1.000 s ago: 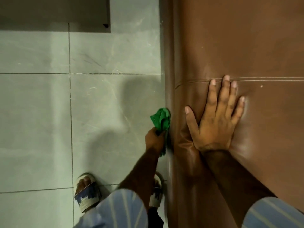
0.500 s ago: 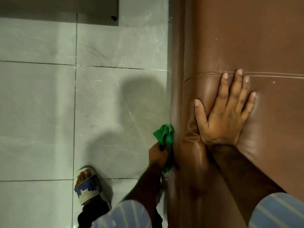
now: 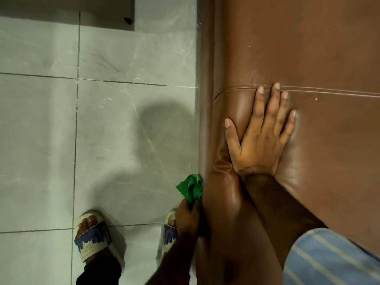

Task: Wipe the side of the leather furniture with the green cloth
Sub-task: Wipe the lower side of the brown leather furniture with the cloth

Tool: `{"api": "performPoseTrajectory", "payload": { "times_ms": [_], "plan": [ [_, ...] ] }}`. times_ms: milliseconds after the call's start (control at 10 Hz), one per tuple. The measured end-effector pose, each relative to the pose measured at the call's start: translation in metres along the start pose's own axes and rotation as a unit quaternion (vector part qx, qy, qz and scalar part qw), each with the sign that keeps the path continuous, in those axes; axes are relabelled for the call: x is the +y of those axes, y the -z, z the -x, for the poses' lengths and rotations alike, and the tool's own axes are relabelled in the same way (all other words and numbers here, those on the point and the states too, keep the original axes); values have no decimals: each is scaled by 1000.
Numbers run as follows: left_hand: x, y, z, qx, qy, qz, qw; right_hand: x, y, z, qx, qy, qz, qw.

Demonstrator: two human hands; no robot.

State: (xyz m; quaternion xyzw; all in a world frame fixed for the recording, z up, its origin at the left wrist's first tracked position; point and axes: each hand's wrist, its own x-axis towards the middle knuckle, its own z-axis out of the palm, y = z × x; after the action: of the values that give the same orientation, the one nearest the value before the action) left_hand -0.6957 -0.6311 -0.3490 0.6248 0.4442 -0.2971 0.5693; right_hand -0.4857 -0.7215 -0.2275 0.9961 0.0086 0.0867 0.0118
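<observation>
The brown leather furniture (image 3: 308, 48) fills the right half of the view, its vertical side running down along the floor edge. My left hand (image 3: 188, 220) is low at that side, closed around a bunched green cloth (image 3: 191, 187) that presses against the leather. My right hand (image 3: 261, 136) lies flat on the top surface, fingers spread, just below a stitched seam. Striped sleeves cover both arms near the bottom edge.
Grey floor tiles (image 3: 113, 130) spread to the left. My two feet in sandals stand close to the furniture, the left foot (image 3: 92, 237) and the right foot (image 3: 169, 229) partly behind my hand. A dark panel (image 3: 102, 9) lies at the top left.
My left hand and the green cloth have slid along the side of the furniture toward me, closer to my feet. My right hand stays flat on the top.
</observation>
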Motion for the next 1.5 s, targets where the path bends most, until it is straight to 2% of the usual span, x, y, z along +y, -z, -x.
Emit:
{"api": "performPoseTrajectory", "payload": {
  "times_ms": [100, 200, 300, 400, 500, 600, 700, 800, 900, 1000, 1100, 1200, 1300, 1400, 1500],
  "plan": [
    [46, -10, -57, 18, 12, -42, 999, -2, -1, 2, 4, 3, -4, 1000],
    [89, -14, -60, 67, -42, 93, 993, -2, 1, 1, 1, 0, 1, 1000],
    [47, -13, -6, 55, -29, 142, 988, -1, 2, 1, -7, 1, -1, 1000],
    [-16, 4, 53, 0, 41, 94, 995, -2, 2, 1, -5, 1, -3, 1000],
    [-22, 4, 27, 0, 75, -23, 997, -2, 1, 1, -1, 0, 2, 1000],
    [23, -2, -16, 16, 66, -60, 996, -2, 0, 2, 3, -1, 2, 1000],
    [46, -12, -13, 59, 12, 99, 993, -2, 0, 1, 8, -2, 7, 1000],
    [4, -7, 30, 11, 51, 207, 977, -3, 1, 1, 3, -3, 6, 1000],
    [-34, 9, 57, -34, 77, 69, 994, -3, 2, 1, 1, -5, 8, 1000],
    [-14, 7, 23, -28, 99, -99, 990, -3, 2, 0, 0, -5, 5, 1000],
    [51, -6, -40, 15, 66, -76, 995, -3, 1, 1, 2, -4, 4, 1000],
    [104, -17, -55, 80, -15, 100, 992, -3, 1, 0, 2, -5, 8, 1000],
    [83, -13, -23, 88, -28, 141, 986, -3, 2, 0, -4, -4, 5, 1000],
    [46, 2, -2, 29, 23, 32, 999, -2, 1, 0, -4, -5, 2, 1000],
    [65, -1, -48, 4, 57, -51, 997, -1, 0, 0, -1, -3, 4, 1000]
  ]
}}
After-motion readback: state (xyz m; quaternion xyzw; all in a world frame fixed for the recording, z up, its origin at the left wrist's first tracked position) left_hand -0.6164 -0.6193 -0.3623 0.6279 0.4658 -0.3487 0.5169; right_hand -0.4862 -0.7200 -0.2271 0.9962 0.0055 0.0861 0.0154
